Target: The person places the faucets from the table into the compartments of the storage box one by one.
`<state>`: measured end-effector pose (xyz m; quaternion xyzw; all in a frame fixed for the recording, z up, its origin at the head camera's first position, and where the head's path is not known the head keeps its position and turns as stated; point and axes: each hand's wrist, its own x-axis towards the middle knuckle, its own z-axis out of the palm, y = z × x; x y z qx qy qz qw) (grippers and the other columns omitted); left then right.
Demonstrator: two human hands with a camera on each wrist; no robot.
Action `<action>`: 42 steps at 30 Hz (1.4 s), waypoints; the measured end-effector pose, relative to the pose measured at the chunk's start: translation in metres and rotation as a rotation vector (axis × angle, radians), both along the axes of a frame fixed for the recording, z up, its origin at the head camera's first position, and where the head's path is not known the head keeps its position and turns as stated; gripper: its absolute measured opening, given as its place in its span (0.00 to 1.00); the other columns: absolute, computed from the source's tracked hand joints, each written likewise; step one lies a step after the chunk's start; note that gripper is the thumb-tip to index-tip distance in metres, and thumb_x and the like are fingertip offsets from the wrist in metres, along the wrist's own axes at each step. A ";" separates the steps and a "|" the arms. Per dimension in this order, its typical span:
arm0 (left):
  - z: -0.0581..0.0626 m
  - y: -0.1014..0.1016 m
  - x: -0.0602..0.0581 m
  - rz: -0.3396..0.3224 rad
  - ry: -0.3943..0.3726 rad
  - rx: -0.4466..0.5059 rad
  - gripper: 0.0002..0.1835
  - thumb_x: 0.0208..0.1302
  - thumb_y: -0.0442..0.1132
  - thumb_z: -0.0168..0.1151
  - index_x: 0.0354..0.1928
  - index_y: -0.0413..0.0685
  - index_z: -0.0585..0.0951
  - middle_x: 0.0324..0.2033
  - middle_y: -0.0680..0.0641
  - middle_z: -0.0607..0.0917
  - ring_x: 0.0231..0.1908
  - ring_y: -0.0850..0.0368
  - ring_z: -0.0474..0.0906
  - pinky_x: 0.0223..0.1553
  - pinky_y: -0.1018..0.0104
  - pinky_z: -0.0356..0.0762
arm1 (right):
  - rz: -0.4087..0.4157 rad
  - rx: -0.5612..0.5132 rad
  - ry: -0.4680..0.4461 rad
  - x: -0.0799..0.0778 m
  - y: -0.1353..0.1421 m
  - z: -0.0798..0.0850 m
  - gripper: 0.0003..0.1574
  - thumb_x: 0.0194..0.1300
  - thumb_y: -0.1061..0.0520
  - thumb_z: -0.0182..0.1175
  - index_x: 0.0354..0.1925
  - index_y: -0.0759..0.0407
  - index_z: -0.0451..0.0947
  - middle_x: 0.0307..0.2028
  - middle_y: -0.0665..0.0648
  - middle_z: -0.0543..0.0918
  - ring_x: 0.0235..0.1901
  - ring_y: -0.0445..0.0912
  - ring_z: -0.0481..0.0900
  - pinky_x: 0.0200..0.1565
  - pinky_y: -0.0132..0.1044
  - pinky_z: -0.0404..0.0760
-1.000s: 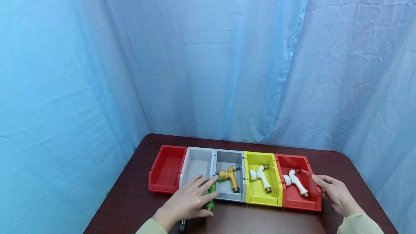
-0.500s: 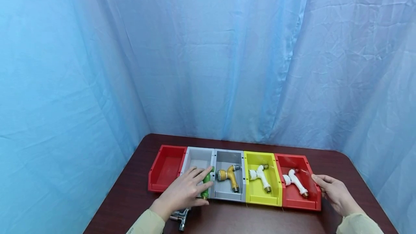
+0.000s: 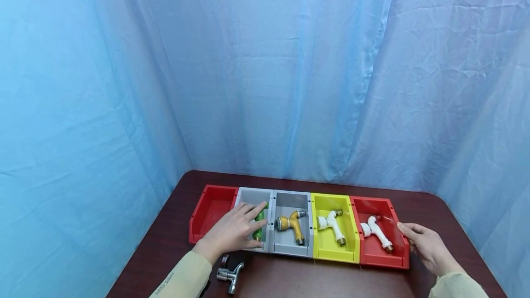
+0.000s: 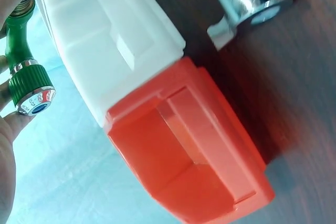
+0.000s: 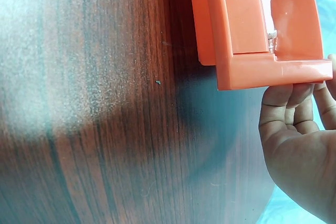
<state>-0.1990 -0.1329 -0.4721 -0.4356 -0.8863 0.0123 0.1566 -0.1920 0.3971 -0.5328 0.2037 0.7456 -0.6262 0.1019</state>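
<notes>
My left hand [image 3: 233,229] holds a green tap [image 3: 259,225] over the light grey bin [image 3: 255,189], second from the left. In the left wrist view, the tap's ribbed green knob with a chrome cap [image 4: 32,85] points downward, and the fingers are around its body. At the far right, my right hand [image 3: 428,247] grips the side wall of a red bin [image 3: 385,261], thumb at the rim. Inside that bin lies a white tap [image 3: 377,233]. The right wrist view has the fingertips [image 5: 277,95] against the bin's outer wall.
A grey bin [image 3: 290,250] holds a yellow tap [image 3: 296,226]; a yellow bin [image 3: 336,255] holds another white tap [image 3: 333,226]. The leftmost red bin [image 3: 213,215] stands beside the light grey one. A chrome tap [image 3: 233,276] lies on the dark wooden table [image 3: 314,284], below the left forearm.
My left hand has carried the green tap left and away from me, from the grey bin's front corner to over the light grey bin. The chrome tap has come into view. My right hand stays put.
</notes>
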 end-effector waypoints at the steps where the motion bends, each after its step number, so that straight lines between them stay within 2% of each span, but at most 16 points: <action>1: 0.001 0.000 -0.002 0.007 -0.002 -0.007 0.36 0.47 0.65 0.66 0.59 0.60 0.76 0.66 0.46 0.63 0.57 0.51 0.67 0.56 0.50 0.69 | -0.003 -0.005 0.003 0.000 0.000 0.000 0.23 0.57 0.40 0.63 0.43 0.53 0.78 0.25 0.48 0.74 0.25 0.41 0.70 0.29 0.37 0.75; 5: 0.004 0.000 -0.008 0.039 -0.020 -0.044 0.37 0.46 0.66 0.65 0.59 0.61 0.76 0.67 0.46 0.63 0.57 0.51 0.68 0.56 0.51 0.69 | -0.014 -0.013 0.002 0.000 0.000 -0.001 0.20 0.58 0.40 0.63 0.41 0.52 0.78 0.24 0.48 0.73 0.24 0.41 0.70 0.29 0.37 0.74; 12: 0.006 0.000 -0.017 0.082 -0.078 -0.076 0.36 0.47 0.65 0.66 0.59 0.62 0.75 0.67 0.46 0.62 0.56 0.50 0.68 0.57 0.50 0.68 | 0.001 -0.007 -0.017 0.000 0.000 0.001 0.28 0.57 0.39 0.63 0.48 0.56 0.77 0.28 0.48 0.77 0.27 0.42 0.72 0.31 0.38 0.75; 16: 0.005 0.000 -0.022 0.106 -0.105 -0.084 0.35 0.48 0.65 0.65 0.60 0.64 0.75 0.67 0.47 0.61 0.57 0.51 0.67 0.58 0.50 0.67 | 0.001 -0.002 -0.019 0.001 0.000 0.002 0.29 0.57 0.39 0.63 0.49 0.57 0.76 0.29 0.48 0.78 0.28 0.42 0.72 0.31 0.37 0.75; 24: 0.000 0.003 -0.027 0.144 -0.166 -0.112 0.35 0.49 0.65 0.64 0.61 0.66 0.74 0.68 0.48 0.60 0.59 0.50 0.66 0.58 0.49 0.66 | 0.001 -0.016 -0.004 0.000 -0.001 0.000 0.28 0.58 0.40 0.62 0.48 0.58 0.76 0.26 0.48 0.74 0.26 0.42 0.70 0.30 0.38 0.74; 33: -0.006 0.000 -0.032 0.205 -0.209 -0.132 0.33 0.49 0.65 0.64 0.59 0.66 0.75 0.67 0.49 0.62 0.58 0.50 0.66 0.59 0.48 0.64 | -0.006 -0.015 0.006 0.000 0.000 -0.001 0.22 0.58 0.40 0.62 0.43 0.53 0.78 0.24 0.48 0.73 0.25 0.42 0.70 0.29 0.38 0.74; 42: -0.005 0.005 -0.035 0.216 -0.240 -0.136 0.33 0.48 0.63 0.66 0.58 0.66 0.76 0.67 0.49 0.62 0.59 0.49 0.66 0.58 0.48 0.65 | -0.005 -0.007 0.012 0.000 -0.001 -0.001 0.23 0.59 0.41 0.62 0.44 0.55 0.77 0.24 0.48 0.73 0.25 0.42 0.70 0.29 0.37 0.74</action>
